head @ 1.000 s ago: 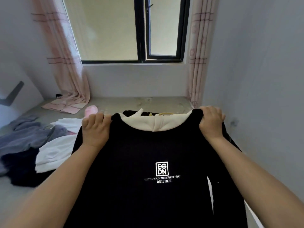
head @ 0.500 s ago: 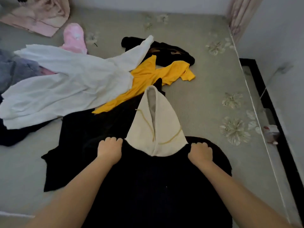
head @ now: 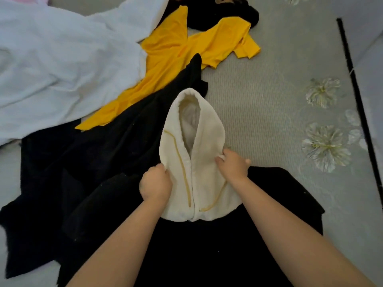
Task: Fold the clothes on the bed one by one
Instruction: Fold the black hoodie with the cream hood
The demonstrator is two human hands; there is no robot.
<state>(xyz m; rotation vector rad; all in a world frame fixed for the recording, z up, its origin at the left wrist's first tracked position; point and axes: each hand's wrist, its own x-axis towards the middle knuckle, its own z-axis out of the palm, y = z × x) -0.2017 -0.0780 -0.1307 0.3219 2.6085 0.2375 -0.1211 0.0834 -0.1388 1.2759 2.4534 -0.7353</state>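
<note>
The black hoodie (head: 207, 245) was spread on the bed (head: 269, 100), its cream hood (head: 194, 158) laid flat. The hood's edges were pinched by the left hand (head: 155, 185) and right hand (head: 233, 165).

Grey woven bed cover (head: 259, 96) printed with pale flower motifs (head: 326, 149) toward the right, black bed-frame edge (head: 352, 79) running along the right side, pale wall (head: 366, 27) beyond it at far right
</note>
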